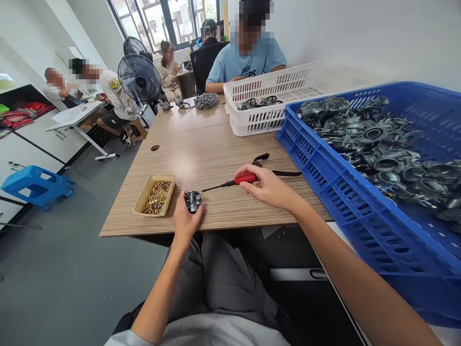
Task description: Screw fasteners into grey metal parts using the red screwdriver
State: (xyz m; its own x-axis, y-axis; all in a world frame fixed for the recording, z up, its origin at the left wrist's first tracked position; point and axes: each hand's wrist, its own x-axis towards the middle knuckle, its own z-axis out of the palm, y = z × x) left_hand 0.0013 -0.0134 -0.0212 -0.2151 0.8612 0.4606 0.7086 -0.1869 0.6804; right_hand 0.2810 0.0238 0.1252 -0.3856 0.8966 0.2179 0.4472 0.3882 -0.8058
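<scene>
While a small metal part (193,200) is clasped by the curled left hand (185,218) just right of the tray of brass screws (155,194), a red screwdriver (237,181) is gripped by the right hand (268,187) farther right. It is seemingly poised for the part, and careful tip alignment is called for.

You get bright daylight from the tall dark-framed windows (158,19); shadows are soft, edges bow, the white slotted plastic basket (266,85) blurs.
</scene>
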